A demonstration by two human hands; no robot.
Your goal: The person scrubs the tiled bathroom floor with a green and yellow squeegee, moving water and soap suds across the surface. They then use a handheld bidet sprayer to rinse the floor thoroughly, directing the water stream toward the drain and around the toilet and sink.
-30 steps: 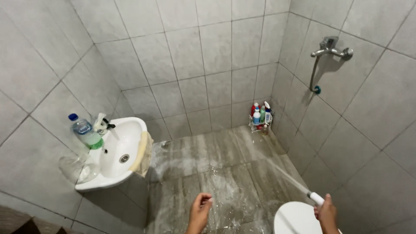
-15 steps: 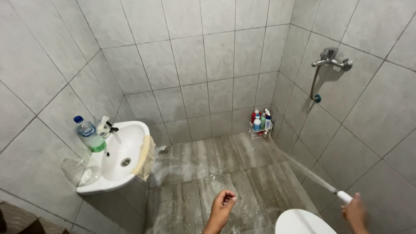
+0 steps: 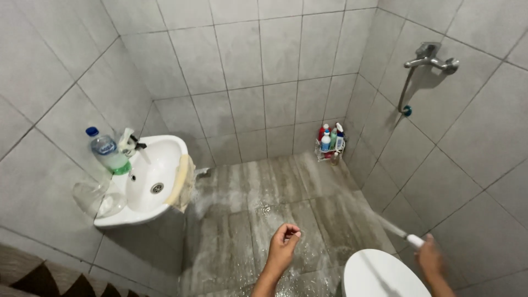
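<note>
Across the tiled floor [image 3: 275, 187], beside the white sink [image 3: 148, 181], water is spreading: the stretch nearest the sink is looking soaked, while the strip toward the bottle rack [image 3: 330, 144] is seeming less rinsed. A thin jet is running toward the sink from the spray nozzle [image 3: 415, 240]. Farther from the sink, the right hand [image 3: 429, 258] is gripping that nozzle over the toilet lid [image 3: 382, 275]. The left hand [image 3: 283, 247] is hanging loosely curled, holding nothing.
</note>
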